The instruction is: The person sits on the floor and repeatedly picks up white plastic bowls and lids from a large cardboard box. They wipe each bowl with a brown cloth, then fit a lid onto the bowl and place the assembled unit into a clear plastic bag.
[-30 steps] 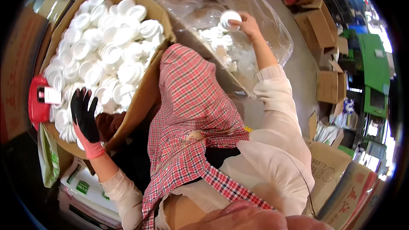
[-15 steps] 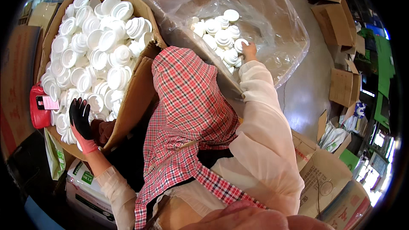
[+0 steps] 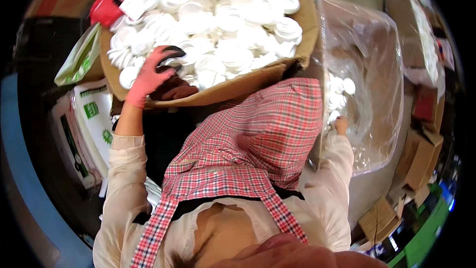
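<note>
Our gloved left hand (image 3: 151, 72) spreads over the white caps (image 3: 218, 25) heaped in the cardboard box (image 3: 238, 87) — we close on only a few. Whether our bare right hand (image 3: 341, 125), inside the clear bag (image 3: 377, 69), pinches anything, we cannot tell — release low.

carrier: cardboard box (image 3: 302, 30) | contents: heaped white lids (image 3: 223, 25) | corner: red pouch (image 3: 111, 2)

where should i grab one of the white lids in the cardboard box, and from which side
Probably by the rim, from above: the white lids lie flat and heaped in the open-topped cardboard box, so only tops and edges are free. The gloved left hand already reaches in from above.
</note>
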The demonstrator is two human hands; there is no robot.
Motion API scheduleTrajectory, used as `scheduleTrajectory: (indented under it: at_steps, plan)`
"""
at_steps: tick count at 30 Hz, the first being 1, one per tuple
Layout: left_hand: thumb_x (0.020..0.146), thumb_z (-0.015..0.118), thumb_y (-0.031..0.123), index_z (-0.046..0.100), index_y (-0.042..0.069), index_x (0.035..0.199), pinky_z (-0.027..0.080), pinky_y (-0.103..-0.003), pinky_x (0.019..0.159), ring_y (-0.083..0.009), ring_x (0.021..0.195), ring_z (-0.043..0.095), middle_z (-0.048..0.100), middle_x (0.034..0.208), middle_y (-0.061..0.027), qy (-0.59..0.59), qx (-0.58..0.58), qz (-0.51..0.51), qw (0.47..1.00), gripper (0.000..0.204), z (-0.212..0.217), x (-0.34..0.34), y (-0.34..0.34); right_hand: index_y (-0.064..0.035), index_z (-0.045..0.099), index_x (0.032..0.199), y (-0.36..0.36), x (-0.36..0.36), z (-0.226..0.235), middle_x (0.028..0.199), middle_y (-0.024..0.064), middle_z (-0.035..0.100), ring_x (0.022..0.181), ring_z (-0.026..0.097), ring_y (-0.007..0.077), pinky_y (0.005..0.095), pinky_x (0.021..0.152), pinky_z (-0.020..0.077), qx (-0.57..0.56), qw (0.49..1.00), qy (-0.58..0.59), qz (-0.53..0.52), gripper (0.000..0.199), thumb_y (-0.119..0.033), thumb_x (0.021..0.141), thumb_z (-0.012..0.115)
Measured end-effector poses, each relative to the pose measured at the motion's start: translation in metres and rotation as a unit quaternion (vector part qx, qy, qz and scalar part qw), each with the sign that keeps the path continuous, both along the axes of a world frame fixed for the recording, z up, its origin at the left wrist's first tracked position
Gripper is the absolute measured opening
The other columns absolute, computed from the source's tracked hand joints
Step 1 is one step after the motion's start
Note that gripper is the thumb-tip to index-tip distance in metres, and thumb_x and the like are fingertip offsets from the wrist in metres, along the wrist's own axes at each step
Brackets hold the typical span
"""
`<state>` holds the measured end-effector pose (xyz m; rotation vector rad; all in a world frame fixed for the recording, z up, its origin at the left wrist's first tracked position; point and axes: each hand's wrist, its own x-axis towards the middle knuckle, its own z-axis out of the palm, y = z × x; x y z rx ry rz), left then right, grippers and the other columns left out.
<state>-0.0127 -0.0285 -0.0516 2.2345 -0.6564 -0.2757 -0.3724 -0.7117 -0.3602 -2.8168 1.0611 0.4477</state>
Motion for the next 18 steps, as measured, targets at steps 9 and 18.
scheduleTrajectory:
  at_steps: [9,18]
  plan:
    - [0.071,0.067,0.009,0.061,0.003,0.108,0.045,-0.041,0.090,-0.0347,0.104,0.053,0.059,0.108,-0.0158,-0.031,0.209,0.037,0.977,0.038,0.030,-0.037,0.071,-0.0001,0.065,0.107,0.056,0.145,0.200,0.096,0.0046,0.066,0.087,0.062,0.0122,0.0253,0.074,0.0500,0.345,0.867,-0.336,-0.128,0.019,-0.008,0.091,0.059]
    - [0.080,0.065,0.024,0.054,0.002,0.123,0.042,-0.039,0.096,-0.0343,0.113,0.053,0.057,0.120,-0.0198,-0.114,0.098,0.156,0.976,0.049,0.063,-0.054,0.091,0.0007,0.063,0.102,0.347,0.268,0.398,0.104,0.0081,0.063,0.094,0.061,0.0180,0.0270,0.081,0.0473,0.367,0.802,-0.312,0.355,0.017,0.001,0.086,0.061]
